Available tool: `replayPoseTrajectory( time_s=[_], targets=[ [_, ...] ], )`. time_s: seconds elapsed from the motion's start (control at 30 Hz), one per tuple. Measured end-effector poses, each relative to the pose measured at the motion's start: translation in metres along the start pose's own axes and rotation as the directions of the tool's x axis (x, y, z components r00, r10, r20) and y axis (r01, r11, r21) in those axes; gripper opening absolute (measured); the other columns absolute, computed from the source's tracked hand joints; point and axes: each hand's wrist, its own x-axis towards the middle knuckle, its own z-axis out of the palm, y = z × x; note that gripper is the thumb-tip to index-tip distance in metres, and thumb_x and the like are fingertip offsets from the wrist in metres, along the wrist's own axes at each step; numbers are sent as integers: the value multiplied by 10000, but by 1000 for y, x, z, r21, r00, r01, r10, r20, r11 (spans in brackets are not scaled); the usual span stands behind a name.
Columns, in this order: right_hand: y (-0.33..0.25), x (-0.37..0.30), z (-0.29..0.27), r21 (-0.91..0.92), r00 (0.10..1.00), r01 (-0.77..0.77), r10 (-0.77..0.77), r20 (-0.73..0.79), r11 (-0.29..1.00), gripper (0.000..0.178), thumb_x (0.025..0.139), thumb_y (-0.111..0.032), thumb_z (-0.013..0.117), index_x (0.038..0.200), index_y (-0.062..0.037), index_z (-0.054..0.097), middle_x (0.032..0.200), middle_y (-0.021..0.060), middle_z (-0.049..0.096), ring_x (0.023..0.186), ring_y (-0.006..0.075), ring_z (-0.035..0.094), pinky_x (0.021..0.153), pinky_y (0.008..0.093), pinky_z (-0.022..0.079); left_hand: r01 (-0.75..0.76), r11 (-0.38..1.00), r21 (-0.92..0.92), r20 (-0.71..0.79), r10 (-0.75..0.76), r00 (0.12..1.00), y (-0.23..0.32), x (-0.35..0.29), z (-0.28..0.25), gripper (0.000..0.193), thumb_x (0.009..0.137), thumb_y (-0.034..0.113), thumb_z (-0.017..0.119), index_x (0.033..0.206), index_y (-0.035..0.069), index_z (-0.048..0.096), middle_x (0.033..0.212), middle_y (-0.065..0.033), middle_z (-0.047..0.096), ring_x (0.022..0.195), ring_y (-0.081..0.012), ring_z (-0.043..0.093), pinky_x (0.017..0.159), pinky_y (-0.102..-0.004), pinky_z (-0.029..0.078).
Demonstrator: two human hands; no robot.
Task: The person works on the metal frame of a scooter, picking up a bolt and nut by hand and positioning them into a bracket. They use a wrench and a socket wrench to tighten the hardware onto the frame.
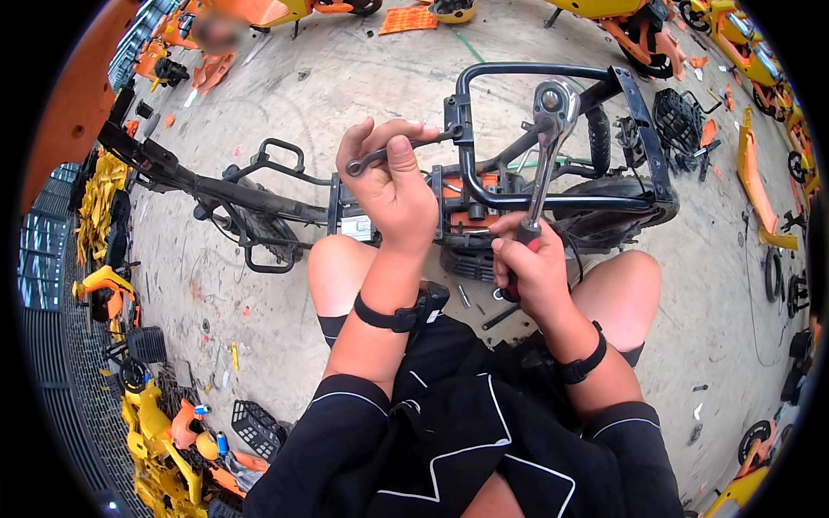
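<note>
The left hand (393, 186) is closed in a fist around one slim metal spanner (406, 148). The thumb lies along the shaft, the ring end pokes out to the left of the knuckles, and the other end reaches right to a bracket on the black tube frame (518, 71). The right hand (531, 259) is closed around the dark grip of one ratchet wrench (546, 138), whose chrome shaft rises up and slightly right from the fist; its round head sits against the frame just above and to the right of the left hand. The two tools meet the frame close together but do not touch each other.

Both hands work over one stripped scooter chassis (250, 194) lying on the concrete floor (285, 95), just beyond the person's two bare knees. An orange part (471, 194) shows inside the frame, between the two hands, and one black tyre (617, 194) lies to the right of the right hand. Each wrist carries one black strap, two in all.

Far left of the left hand, yellow and orange body panels (164, 432) lie heaped, with one black basket (257, 427) beside them. Well beyond the right hand lies a second black basket (678, 121), with more yellow and orange scooters near the far edge.
</note>
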Motion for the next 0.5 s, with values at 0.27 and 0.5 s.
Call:
replayPoseTrajectory(
  time_s=[0.27, 0.5],
  targets=[
    [4, 2, 2, -11, 999, 35, -35, 23, 999, 178, 866, -3, 600, 1039, 34, 587, 644, 53, 548, 485, 126, 507, 455, 274, 421, 242, 960, -139, -148, -262, 954, 4, 11, 4, 296, 1082, 204, 402, 1295, 29, 295, 958, -127, 598, 839, -206, 652, 686, -304, 574],
    [7, 2, 2, -26, 1000, 15, -15, 11, 1000, 181, 865, -7, 603, 1040, 37, 584, 646, 54, 547, 486, 130, 507, 452, 275, 422, 266, 932, -248, -138, -306, 942, -5, 14, -1, 279, 1070, 136, 401, 1318, 43, 317, 1001, -124, 557, 942, -249, 640, 757, -361, 600]
  ],
)
